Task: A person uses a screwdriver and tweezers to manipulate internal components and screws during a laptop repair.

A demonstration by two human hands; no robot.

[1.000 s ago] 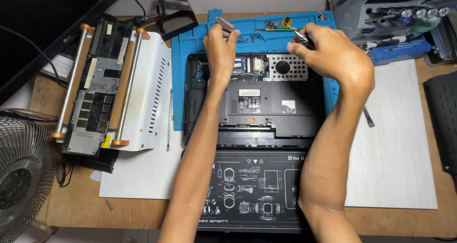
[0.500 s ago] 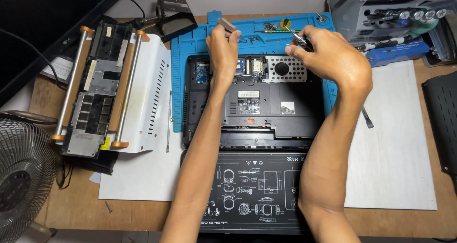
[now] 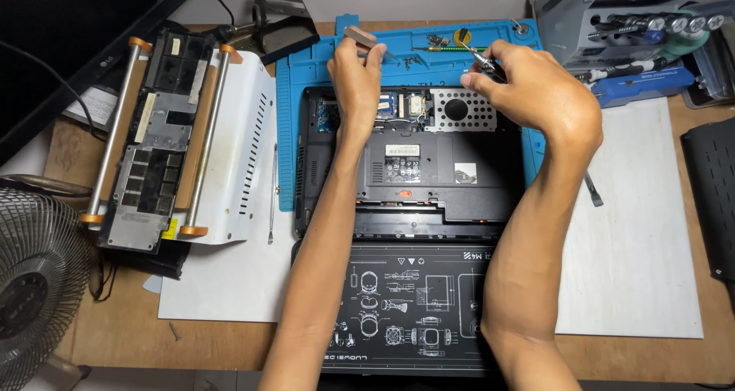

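An opened black laptop [image 3: 436, 173] lies bottom-up on a blue repair mat [image 3: 287, 131], its circuit board and perforated fan grille [image 3: 457, 109] exposed at the far edge. My left hand [image 3: 354, 73] is closed on metal tweezers [image 3: 366, 40] above the laptop's far left corner. Over the far right corner, beside the grille, my right hand [image 3: 532, 92] grips a small screwdriver [image 3: 478, 58]. Several small screws and bits lie on the mat's far strip just past both hands.
A dismantled grey device with orange-capped rods [image 3: 153, 138] sits on a white panel at left, a fan [image 3: 34, 284] below it. A black printed mat [image 3: 409, 307] lies near me, white sheet [image 3: 639, 238] at right, tool organiser [image 3: 612, 24] far right. A thin pick [image 3: 272, 196] lies left of the laptop.
Both hands stay over the laptop's far edge; my left hand with the tweezers has shifted slightly, and my right hand has barely moved.
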